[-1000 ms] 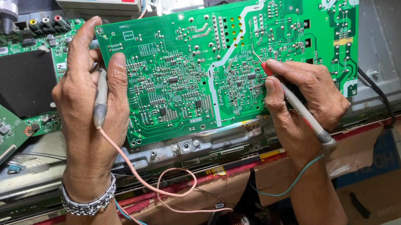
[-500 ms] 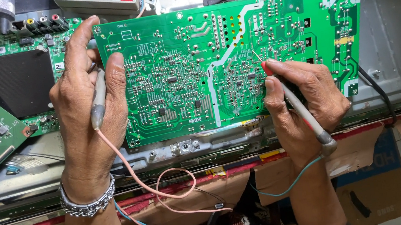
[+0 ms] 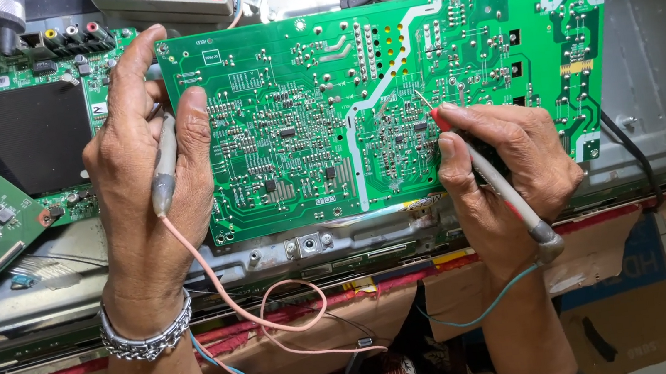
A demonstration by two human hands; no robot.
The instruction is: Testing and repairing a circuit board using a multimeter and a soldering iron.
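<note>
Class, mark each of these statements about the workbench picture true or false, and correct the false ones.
1. The right hand holds a probe whose metal tip touches the large green circuit board. True.
2. The left hand is empty. False: it holds a grey probe with a pink wire against the board's left edge.
3. A metal bracelet sits on the left wrist. True.
4. The large board shows its solder side, with traces and small parts. True.
5. The right probe's wire is pink. False: it is a blue-green wire.
</note>
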